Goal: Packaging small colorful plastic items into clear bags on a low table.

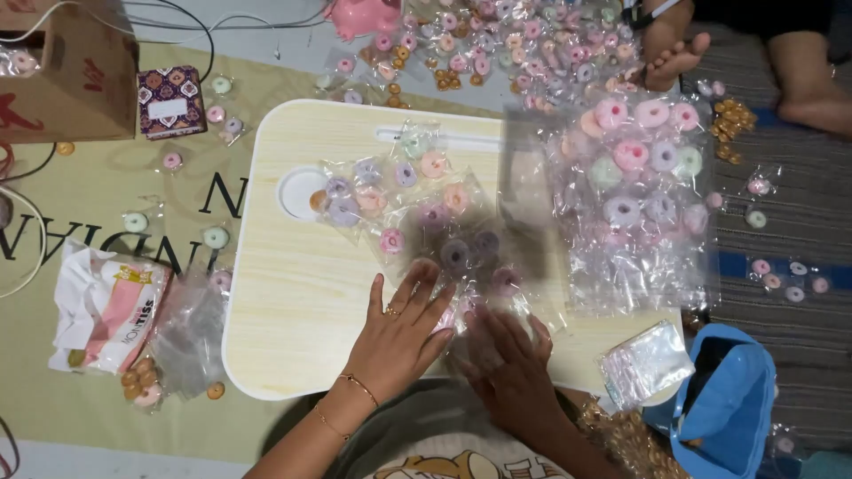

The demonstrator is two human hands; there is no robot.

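Both hands flat on the bag pile, near edge of the lap tray.

L hand (398,333) lies palm down w/ fingers spread wide, holding nothing, fingertips just touching the bags (448,235). R hand (510,368) is right beside it at 3 o'clock, also flat and open, but blurry, so can't tell if it's pinching a bag corner. From the L hand the pile runs toward 12–1 o'clock, long axis slanting from 10 to 4 across the tray (293,293). L hand looks a bit nearer the middle of it. Bags are small clear plastic, crinkly, w/ pastel ring candies inside – purple, pink, peach. Bigger heap (635,191) sits at 2 o'clock, just beside the pile.
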